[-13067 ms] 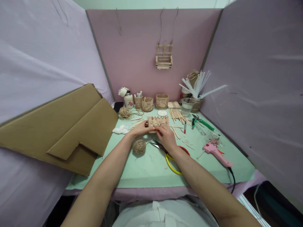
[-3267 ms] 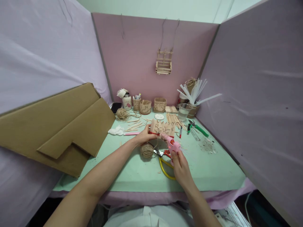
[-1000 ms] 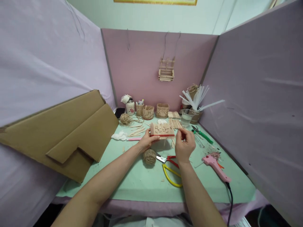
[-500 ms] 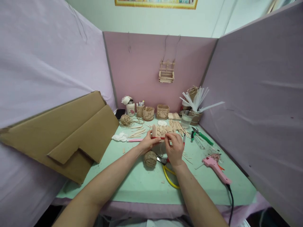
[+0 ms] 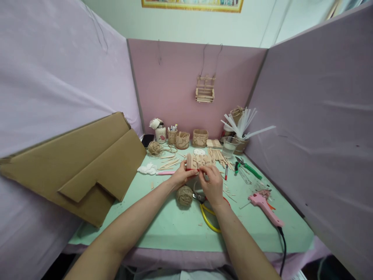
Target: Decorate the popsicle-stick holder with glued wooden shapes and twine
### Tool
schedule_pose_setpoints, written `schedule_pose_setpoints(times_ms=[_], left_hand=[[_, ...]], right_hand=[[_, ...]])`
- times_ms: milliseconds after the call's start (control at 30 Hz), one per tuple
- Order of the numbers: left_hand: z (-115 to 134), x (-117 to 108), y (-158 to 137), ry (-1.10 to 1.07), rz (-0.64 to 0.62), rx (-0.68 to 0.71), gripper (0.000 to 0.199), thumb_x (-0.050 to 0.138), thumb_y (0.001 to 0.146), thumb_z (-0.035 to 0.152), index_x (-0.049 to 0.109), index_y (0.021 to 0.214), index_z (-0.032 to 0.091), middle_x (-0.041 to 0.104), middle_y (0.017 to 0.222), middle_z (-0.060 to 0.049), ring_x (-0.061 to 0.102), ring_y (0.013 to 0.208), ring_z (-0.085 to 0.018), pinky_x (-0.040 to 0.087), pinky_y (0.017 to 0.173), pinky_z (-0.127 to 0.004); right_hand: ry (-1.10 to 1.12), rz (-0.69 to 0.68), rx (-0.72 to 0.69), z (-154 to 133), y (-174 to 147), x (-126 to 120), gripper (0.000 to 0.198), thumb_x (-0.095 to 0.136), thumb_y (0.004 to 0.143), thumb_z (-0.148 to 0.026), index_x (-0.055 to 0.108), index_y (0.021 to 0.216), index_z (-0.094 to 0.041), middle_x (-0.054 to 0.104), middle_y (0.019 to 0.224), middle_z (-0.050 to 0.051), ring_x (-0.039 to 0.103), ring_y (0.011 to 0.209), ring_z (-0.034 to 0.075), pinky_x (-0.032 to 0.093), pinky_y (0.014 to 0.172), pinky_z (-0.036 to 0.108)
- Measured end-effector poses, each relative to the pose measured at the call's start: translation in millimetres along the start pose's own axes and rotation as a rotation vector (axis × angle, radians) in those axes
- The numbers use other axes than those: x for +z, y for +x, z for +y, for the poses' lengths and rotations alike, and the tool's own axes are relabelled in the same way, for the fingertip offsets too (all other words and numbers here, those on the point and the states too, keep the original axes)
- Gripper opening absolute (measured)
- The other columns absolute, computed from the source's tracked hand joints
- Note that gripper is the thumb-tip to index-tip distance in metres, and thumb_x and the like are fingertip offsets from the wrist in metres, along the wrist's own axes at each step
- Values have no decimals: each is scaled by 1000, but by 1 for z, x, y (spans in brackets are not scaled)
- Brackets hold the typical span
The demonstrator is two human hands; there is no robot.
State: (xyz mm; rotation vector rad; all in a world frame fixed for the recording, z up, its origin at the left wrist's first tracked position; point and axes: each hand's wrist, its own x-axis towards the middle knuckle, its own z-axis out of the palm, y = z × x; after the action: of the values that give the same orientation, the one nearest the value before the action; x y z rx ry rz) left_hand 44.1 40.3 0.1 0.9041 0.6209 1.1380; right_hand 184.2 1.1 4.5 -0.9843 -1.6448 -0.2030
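At the left of the pale-green desk (image 5: 169,235) slants brown cardboard (image 5: 78,167). Beyond a round, fuzzy twine ball (image 5: 184,195), the left hand (image 5: 181,175) is clamped on a ridged wooden-stick piece (image 5: 201,160); the right hand (image 5: 212,184) curls at its red lower edge, grip unclear. Rightmost lies a smooth pink glue gun (image 5: 266,208).

Crowded back edge, sparser front

A pale green cover dresses the desk (image 5: 169,235). Along the back edge, left to right, stand a jar (image 5: 160,133), a pen cup (image 5: 172,137), two baskets (image 5: 200,138) and, near the right corner, a tumbler (image 5: 229,147). Loose twine (image 5: 154,148) lies toward the back left corner; sticks (image 5: 222,159) fan out beside the tumbler. Mid-desk sits a twine ball (image 5: 184,195), the scissors (image 5: 201,210) just beside it, handles toward the front edge. Pliers (image 5: 252,170) lie near the right edge, the glue gun (image 5: 266,209) nearer the front corner.
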Motion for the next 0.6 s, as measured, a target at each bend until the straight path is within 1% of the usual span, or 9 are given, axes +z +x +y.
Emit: schedule_pose_setpoints(times_ms=[133, 367, 500, 600], left_hand=[[1, 1, -1, 6, -15, 1, 71, 85, 58, 18, 39, 112, 20, 66, 105, -7, 67, 94, -19, 42, 102, -47], [1, -1, -1, 25, -26, 1, 70, 85, 59, 18, 39, 112, 21, 66, 106, -7, 67, 95, -19, 41, 102, -47], [1, -1, -1, 20, -11, 0, 71, 86, 58, 18, 39, 112, 21, 66, 102, -6, 67, 90, -17, 43, 101, -45], [0, -1, 0, 17, 2, -5, 72, 86, 57, 18, 39, 112, 21, 66, 103, -6, 66, 92, -18, 42, 101, -45]], right_hand=[[23, -45, 48, 0, -2, 2, 15, 53, 87, -20, 63, 99, -19, 64, 82, 5, 58, 77, 18, 48, 71, 33], [39, -51, 98, -1, -4, 1, 22, 54, 87, -21, 62, 107, -18, 65, 83, 6, 59, 77, 18, 49, 70, 33], [42, -75, 97, 0, -5, 2, 22, 53, 88, -22, 64, 107, -19, 66, 85, 6, 60, 80, 19, 50, 72, 33], [41, -76, 88, 0, -5, 2, 21, 53, 88, -22, 66, 104, -21, 66, 89, 7, 60, 84, 20, 50, 75, 35]])
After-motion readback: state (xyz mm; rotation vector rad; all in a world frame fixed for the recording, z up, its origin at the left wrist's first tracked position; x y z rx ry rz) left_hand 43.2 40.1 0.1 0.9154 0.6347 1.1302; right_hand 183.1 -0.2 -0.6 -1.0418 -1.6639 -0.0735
